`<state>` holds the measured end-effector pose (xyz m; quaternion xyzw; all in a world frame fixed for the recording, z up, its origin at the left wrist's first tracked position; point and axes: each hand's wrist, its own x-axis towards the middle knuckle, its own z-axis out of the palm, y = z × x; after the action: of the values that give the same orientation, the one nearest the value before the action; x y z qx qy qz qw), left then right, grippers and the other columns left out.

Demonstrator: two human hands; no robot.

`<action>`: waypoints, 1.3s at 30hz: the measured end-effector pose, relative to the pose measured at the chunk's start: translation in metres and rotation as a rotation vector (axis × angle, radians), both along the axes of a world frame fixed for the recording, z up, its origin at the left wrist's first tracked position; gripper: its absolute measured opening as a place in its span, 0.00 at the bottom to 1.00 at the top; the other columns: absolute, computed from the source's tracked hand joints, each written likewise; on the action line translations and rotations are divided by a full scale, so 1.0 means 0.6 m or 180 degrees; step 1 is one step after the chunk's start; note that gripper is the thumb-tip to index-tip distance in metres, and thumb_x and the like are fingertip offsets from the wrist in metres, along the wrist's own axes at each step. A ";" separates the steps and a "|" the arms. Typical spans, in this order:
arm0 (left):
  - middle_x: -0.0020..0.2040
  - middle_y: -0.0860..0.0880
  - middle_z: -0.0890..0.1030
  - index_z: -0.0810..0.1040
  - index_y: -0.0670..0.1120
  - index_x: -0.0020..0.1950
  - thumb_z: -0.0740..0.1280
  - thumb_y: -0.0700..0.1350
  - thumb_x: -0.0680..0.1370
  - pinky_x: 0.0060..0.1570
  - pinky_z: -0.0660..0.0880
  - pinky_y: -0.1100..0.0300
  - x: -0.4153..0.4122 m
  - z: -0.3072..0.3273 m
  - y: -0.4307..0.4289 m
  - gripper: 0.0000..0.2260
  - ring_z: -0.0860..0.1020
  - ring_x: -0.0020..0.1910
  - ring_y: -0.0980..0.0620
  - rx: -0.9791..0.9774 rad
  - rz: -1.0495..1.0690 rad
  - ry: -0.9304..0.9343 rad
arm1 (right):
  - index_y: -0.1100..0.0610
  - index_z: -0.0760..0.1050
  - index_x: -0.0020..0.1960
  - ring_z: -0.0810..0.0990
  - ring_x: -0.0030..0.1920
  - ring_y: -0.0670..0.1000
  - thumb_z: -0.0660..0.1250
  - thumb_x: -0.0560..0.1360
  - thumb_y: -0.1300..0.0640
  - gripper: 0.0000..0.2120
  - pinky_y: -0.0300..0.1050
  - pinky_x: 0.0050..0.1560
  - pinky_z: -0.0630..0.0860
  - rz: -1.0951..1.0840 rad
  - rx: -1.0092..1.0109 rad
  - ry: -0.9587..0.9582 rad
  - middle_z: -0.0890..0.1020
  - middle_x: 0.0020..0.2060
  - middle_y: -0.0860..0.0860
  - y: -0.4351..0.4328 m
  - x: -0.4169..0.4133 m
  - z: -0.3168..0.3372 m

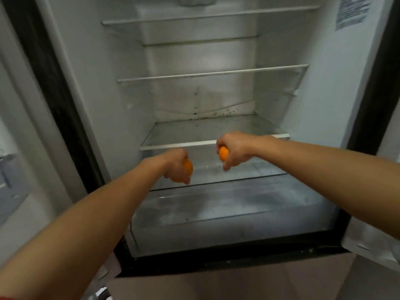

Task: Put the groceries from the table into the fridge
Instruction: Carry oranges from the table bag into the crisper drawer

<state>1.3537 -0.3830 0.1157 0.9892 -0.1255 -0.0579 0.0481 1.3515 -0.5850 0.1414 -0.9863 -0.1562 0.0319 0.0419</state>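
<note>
The fridge [121, 100] stands open, its glass shelves [213, 72] bare above a clear drawer [227, 215] at the bottom. Both arms reach in over the drawer. The left hand [176, 164] is curled around an orange [188, 167]; the right hand [234, 147] is curled around a second orange [223, 154], just below the lowest shelf's front edge.

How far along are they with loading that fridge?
Barely started. Done: the fridge stands open, though no food shows on its shelves. In hand: the left hand and right hand each hold an orange fruit near the lowest shelf. Left: setting both down; the table is out of view.
</note>
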 end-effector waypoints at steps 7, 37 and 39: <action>0.50 0.48 0.74 0.69 0.48 0.54 0.77 0.48 0.67 0.33 0.76 0.57 0.088 -0.030 -0.021 0.23 0.78 0.39 0.48 0.0414 0.0186 0.0740 | 0.52 0.73 0.56 0.82 0.43 0.56 0.79 0.64 0.53 0.25 0.52 0.44 0.83 0.0367 -0.0803 0.0892 0.77 0.49 0.52 0.050 0.133 -0.088; 0.51 0.44 0.80 0.77 0.48 0.56 0.66 0.47 0.74 0.44 0.74 0.55 -0.115 0.015 0.029 0.11 0.78 0.50 0.41 0.0213 -0.0020 -0.1418 | 0.49 0.78 0.57 0.79 0.50 0.53 0.68 0.73 0.49 0.13 0.47 0.46 0.76 0.0118 0.0350 -0.1090 0.82 0.50 0.48 0.019 -0.116 0.006; 0.50 0.43 0.80 0.77 0.47 0.55 0.66 0.47 0.75 0.44 0.75 0.54 -0.155 0.024 0.037 0.10 0.78 0.49 0.41 0.0188 0.0005 -0.1583 | 0.49 0.78 0.57 0.79 0.51 0.53 0.67 0.74 0.49 0.13 0.46 0.46 0.76 0.0201 0.0333 -0.1284 0.83 0.50 0.48 0.031 -0.144 0.011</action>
<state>1.2609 -0.3606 0.1301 0.9741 -0.1310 0.1837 -0.0132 1.2653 -0.5661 0.1478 -0.9638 -0.1937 -0.1730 0.0598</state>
